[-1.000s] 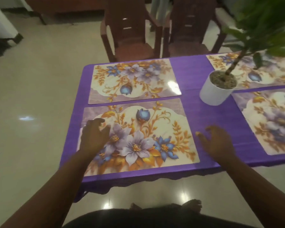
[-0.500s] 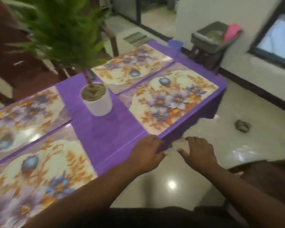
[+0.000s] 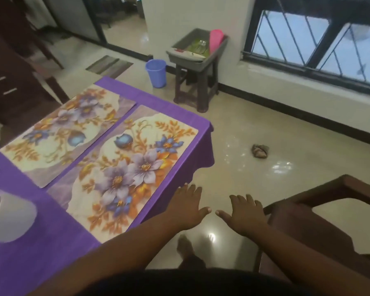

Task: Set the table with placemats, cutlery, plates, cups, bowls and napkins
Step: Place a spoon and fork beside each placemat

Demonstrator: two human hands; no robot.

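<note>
At nine o'clock, low at the frame edge: a white round plant pot (image 3: 11, 218), only partly in view, standing on the table (image 3: 41, 263) under its purple cloth. At ten o'clock: a rectangular floral placemat with orange leaves and blue buds (image 3: 58, 135), flat on the cloth. Just beside it toward the centre: a second floral placemat with large lilac flowers (image 3: 126, 169), lying parallel, its long edge near the table's near edge. At twelve o'clock, on the floor beyond the table: a blue plastic bucket (image 3: 156, 72), then a dark brown stool (image 3: 195, 82) bearing a grey plastic tub (image 3: 192, 58) with a pink cup (image 3: 215, 40) and other items too blurred to name. Below centre: left hand (image 3: 186, 208) with fingers spread and straight, holding nothing, over the table's corner drape. At five o'clock: right hand (image 3: 245, 213), likewise spread and empty, above the floor. At four o'clock: a dark brown wooden chair (image 3: 320, 221).
</note>
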